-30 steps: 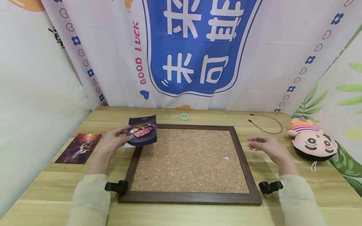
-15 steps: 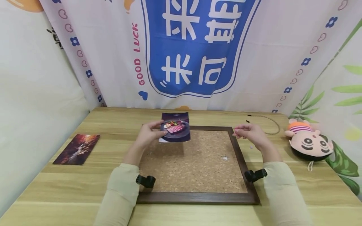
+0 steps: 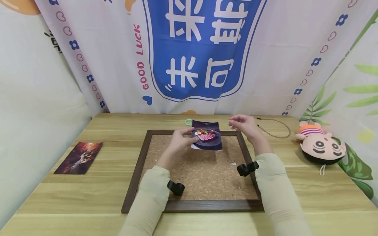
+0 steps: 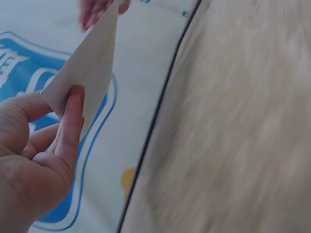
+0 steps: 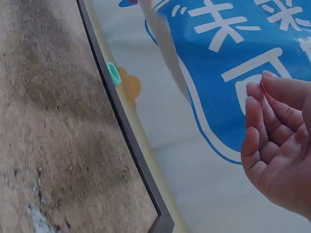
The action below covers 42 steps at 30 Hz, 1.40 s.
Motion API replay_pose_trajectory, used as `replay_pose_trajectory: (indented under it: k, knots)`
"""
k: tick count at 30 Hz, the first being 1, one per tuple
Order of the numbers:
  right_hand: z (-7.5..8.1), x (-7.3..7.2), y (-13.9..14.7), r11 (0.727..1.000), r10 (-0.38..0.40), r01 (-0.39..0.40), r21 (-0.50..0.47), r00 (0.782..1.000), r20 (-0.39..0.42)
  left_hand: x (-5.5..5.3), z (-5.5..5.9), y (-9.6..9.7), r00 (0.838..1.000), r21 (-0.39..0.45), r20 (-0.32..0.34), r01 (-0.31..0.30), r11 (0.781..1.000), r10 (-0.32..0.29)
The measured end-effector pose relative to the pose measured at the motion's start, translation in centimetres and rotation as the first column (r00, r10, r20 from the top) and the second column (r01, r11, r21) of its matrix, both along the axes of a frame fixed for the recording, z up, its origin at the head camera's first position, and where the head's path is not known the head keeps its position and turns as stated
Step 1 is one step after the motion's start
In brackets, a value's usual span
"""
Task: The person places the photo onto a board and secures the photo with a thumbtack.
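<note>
The left hand (image 3: pixel 181 140) pinches the steak-dinner photo (image 3: pixel 205 135) by its left edge, holding it above the far right part of the framed corkboard (image 3: pixel 206 177). A shadow on the cork suggests it hangs clear. The right hand (image 3: pixel 243 124) is near the corkboard's far right corner, thumb and index tips pinching a small reddish item (image 5: pixel 263 87).

For this step, a light pinch near the margin looks best, since thin print would likely crease under a hard squeeze. Squaring the photo's far edge with the frame's far side before lowering it should avoid a crooked placement. The right fingertips are best held clear of the photo's right edge so they do not knock it, with a firm pinch on the small item, which could easily drop.

The head view shows the printed face only, along with a second photo (image 3: pixel 79 158) by the surface's (image 3: pixel 59 203) left edge. The left wrist view gives the plain pale back and a fingertip pressed against it. The reddish item is barely discernible from above; the right wrist view makes it out, though not what it is, and shows the green ring (image 3: pixel 186 122) just past the frame's far side.
</note>
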State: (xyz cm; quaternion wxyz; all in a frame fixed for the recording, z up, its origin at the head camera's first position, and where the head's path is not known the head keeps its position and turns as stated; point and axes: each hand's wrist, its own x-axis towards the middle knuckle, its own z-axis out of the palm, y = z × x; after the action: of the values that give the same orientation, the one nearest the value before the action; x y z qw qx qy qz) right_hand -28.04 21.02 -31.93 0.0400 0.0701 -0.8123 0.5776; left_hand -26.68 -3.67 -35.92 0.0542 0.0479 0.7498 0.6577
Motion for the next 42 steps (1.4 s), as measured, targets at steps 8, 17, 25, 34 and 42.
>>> replay_pose_trajectory:
  k: [8,17,25,34,42]
  knots:
    - [-0.7,-1.0,-0.5,0.999,-0.008,0.009,-0.04,1.0,0.018,-0.1,-1.6,4.0,1.0,0.01,-0.003,-0.006,1.0,0.006]
    - [-5.8,-4.4,2.5,0.983,0.027,-0.024,-0.185,1.0,0.01,0.0,-3.0,6.3,0.999,-0.087,-0.035,-0.003,0.996,0.0]
    - [-4.3,-1.9,0.7,0.993,-0.067,0.075,-0.092,0.994,0.084,0.2,-4.3,7.3,0.995,-0.235,-0.094,-0.007,0.972,-0.016]
    - [-6.2,-2.4,0.6,0.994,-0.051,0.063,-0.091,0.991,0.125,0.2,-4.8,7.5,0.994,-0.334,-0.102,-0.007,0.943,-0.028]
    - [-7.1,-2.2,0.4,0.986,-0.098,0.116,-0.118,0.983,0.153,0.7,-4.4,7.9,0.993,-0.345,-0.108,0.014,0.939,-0.054]
